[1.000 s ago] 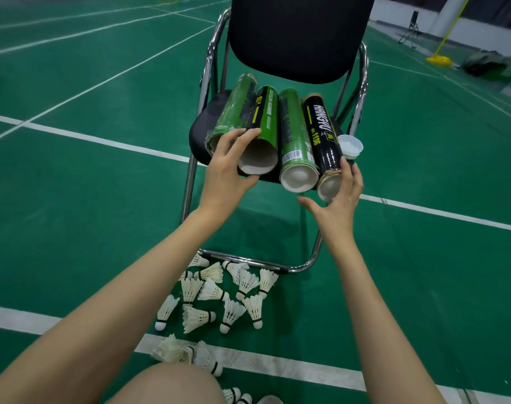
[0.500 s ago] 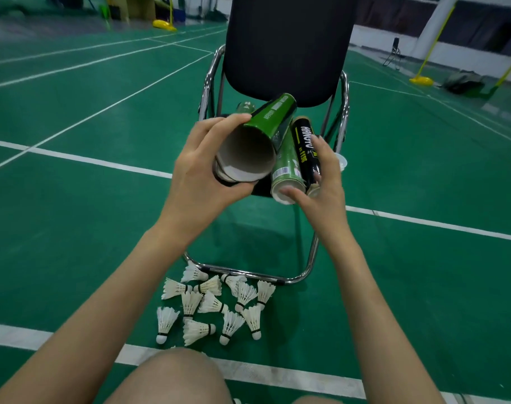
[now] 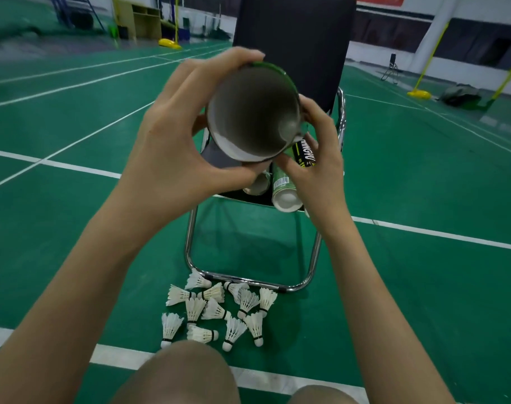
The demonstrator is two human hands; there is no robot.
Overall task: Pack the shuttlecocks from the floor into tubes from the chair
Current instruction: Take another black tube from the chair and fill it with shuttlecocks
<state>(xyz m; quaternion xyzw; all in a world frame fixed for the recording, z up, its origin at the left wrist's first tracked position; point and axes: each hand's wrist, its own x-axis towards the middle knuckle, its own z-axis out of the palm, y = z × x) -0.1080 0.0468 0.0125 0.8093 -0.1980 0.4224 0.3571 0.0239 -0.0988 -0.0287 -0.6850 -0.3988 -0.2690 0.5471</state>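
Observation:
My left hand (image 3: 175, 135) grips a green tube (image 3: 253, 113) and holds it up in front of the chair (image 3: 295, 42), its open end facing me and its inside bare. My right hand (image 3: 318, 158) touches the tube's right side with curled fingers. Behind the hands, three more tubes lie on the chair seat: a green one with a barcode (image 3: 285, 191), a black one with yellow lettering (image 3: 305, 154) and a third (image 3: 257, 186) mostly hidden. Several white shuttlecocks (image 3: 219, 310) lie scattered on the green floor at the chair's front rail.
The chair's chrome base rail (image 3: 248, 279) runs just behind the shuttlecocks. White court lines (image 3: 423, 233) cross the floor. My knees (image 3: 184, 371) are at the bottom edge. Yellow net-post bases (image 3: 419, 94) and a bag (image 3: 459, 96) stand far right.
My left hand has lifted the green tube off the chair and brought it closer, turning its open end toward me. My right hand left the seat's tubes and came up to the lifted tube.

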